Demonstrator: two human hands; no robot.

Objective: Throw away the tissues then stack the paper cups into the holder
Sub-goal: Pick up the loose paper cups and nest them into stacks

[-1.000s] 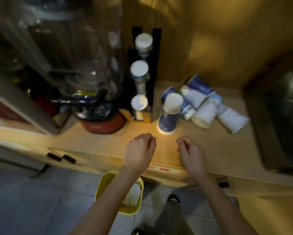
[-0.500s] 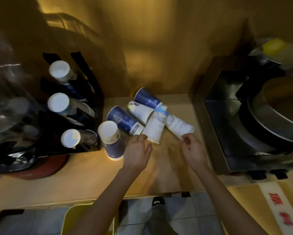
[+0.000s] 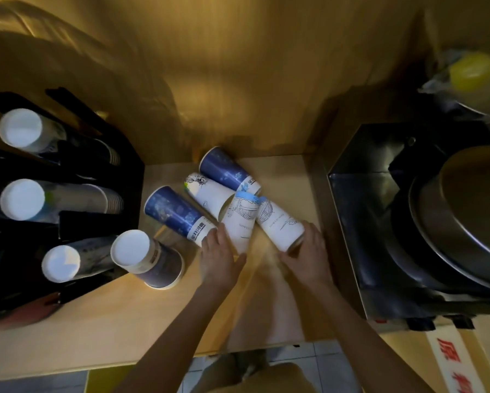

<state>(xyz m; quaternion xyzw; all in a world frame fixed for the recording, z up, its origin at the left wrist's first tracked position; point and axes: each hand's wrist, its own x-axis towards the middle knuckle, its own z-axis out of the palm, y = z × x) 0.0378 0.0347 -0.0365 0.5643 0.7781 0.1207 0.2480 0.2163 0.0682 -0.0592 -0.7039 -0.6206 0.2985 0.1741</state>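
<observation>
Reaching into a heap of fallen paper cups on the wooden tabletop (image 3: 119,316), both of the person's hands are at work as I watch through the head camera. The left hand (image 3: 219,258) lies with thumb spread and fingers nearly straight against the rim end of a white cup (image 3: 239,225) printed with a line drawing — touching it, not visibly wrapped round it. The right hand (image 3: 309,252) curls its fingers about the open end of a second white cup (image 3: 280,222), which lies on its side, base pointing toward the back wall. Three more cups lie tipped over behind them: a dark blue cup (image 3: 178,215) just left of the left hand, another white one (image 3: 207,191) and a second blue one (image 3: 226,171) nearest the wall. One blue cup (image 3: 150,259) stands upside down beside the black cup holder (image 3: 76,222) at the left, whose three slots each already carry a stack with white bases facing me. A steel appliance (image 3: 408,222) fills the right — well apart from the holder.
</observation>
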